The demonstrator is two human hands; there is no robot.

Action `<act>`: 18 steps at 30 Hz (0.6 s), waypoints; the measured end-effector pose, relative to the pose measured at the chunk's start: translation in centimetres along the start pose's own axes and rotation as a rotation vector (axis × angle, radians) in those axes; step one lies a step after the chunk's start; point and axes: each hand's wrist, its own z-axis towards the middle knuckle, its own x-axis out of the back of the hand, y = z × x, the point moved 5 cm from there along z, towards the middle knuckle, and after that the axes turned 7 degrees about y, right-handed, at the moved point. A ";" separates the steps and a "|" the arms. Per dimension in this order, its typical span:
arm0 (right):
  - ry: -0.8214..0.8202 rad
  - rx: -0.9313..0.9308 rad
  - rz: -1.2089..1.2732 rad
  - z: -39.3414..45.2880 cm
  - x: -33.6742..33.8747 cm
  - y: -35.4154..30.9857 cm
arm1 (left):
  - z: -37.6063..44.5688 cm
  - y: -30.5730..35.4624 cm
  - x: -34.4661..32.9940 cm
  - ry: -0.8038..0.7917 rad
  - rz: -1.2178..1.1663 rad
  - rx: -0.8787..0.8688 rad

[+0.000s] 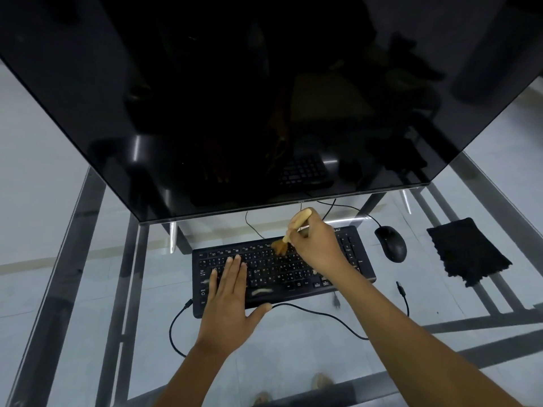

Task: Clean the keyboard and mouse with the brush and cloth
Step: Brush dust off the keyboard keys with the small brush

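Note:
A black keyboard (pixel 273 271) lies on the glass table in front of the monitor. My right hand (pixel 318 245) grips a wooden-handled brush (pixel 289 233); its brown bristles touch the upper middle keys. My left hand (pixel 230 301) lies flat, fingers together, on the keyboard's left half and front edge. A black mouse (pixel 391 242) sits just right of the keyboard. Further right lies a folded black cloth (pixel 467 250). Pale dust smudges show on the lower keys.
A large dark monitor (pixel 264 98) overhangs the table's back half, close above the brush handle. A black cable (pixel 320 314) loops along the front of the keyboard, and a loose plug (pixel 400 287) lies near the cloth. The glass table (pixel 73 289) shows its metal frame and floor below.

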 end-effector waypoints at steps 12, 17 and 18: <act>-0.146 0.141 -0.094 -0.7 -0.1 -0.6 | 0.1 -0.1 -0.3 -0.023 0.035 0.012; 0.056 0.223 -0.099 -1.1 1.1 -0.6 | 0.4 0.2 0.0 0.003 0.023 0.001; 0.018 0.168 -0.045 -1.0 1.2 -0.4 | 0.5 0.2 0.0 0.005 0.028 -0.005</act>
